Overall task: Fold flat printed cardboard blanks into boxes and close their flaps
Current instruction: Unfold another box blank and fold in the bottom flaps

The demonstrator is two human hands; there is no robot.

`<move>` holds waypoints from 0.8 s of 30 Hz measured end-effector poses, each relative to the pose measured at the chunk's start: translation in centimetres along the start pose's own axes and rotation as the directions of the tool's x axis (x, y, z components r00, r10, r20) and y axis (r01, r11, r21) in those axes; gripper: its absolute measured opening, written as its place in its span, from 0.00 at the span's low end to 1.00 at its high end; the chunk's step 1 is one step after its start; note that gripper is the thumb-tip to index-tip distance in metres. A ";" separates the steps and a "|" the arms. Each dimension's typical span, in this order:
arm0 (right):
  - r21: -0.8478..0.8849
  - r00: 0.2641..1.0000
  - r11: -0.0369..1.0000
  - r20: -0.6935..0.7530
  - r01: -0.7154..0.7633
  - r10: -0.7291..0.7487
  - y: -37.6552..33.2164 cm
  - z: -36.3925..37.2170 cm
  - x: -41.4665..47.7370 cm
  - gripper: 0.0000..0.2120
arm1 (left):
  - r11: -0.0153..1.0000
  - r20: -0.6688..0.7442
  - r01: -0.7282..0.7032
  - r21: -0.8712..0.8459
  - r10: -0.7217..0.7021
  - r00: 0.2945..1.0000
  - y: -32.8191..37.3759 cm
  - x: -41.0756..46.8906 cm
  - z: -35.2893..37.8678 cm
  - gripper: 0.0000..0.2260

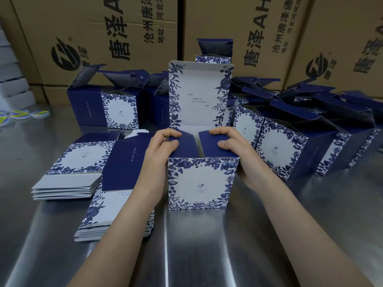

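Note:
A blue-and-white floral printed box [201,183] stands upright on the steel table in front of me. Its tall lid flap [199,94] sticks straight up at the back, white inside with small text. Both dark blue side flaps lean inward over the opening. My left hand [161,150] pinches the left side flap [183,145], thumb on top. My right hand [234,148] presses on the right side flap [215,146] in the same way. Two stacks of flat printed blanks [68,179] lie to the left, the nearer stack [116,204] partly under my left forearm.
Folded boxes with open lids stand at the back left [103,108] and crowd the right side [300,137]. Large brown shipping cartons [269,38] wall off the far edge. Small yellow-and-blue items [22,114] lie at the far left. Bare steel table [207,245] lies near me.

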State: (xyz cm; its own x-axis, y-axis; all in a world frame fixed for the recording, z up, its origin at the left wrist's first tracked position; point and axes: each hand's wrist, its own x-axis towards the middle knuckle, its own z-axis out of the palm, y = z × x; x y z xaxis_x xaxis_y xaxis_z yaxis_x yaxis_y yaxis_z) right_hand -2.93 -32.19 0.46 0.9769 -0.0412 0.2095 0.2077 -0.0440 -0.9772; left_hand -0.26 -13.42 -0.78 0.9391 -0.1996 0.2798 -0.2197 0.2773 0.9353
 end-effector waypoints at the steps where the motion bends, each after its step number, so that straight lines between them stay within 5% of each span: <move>1: 0.001 1.000 1.000 -0.002 0.008 -0.008 0.0 0.0 0.0 0.11 | 1.000 0.008 -0.001 -0.026 0.001 1.000 0.0 0.1 0.0 0.07; 12: 0.021 0.988 0.996 -0.131 0.085 -0.082 -0.4 0.4 -0.3 0.12 | 0.996 -0.052 -0.050 -0.068 0.046 0.998 -0.2 0.0 0.0 0.10; 24: 0.083 0.989 0.991 -0.115 0.107 -0.097 -0.8 0.4 -0.5 0.11 | 0.990 0.008 -0.064 -0.125 0.065 0.998 -0.3 0.0 0.0 0.15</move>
State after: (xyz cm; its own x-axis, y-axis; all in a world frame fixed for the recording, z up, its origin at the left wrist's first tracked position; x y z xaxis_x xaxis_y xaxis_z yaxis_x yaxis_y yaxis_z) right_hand -3.57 -31.73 1.12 0.9399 -0.1508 0.3062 0.3146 0.0348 -0.9486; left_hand -0.20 -13.47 -1.04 0.9205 -0.1889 0.3419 -0.2442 0.4050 0.8811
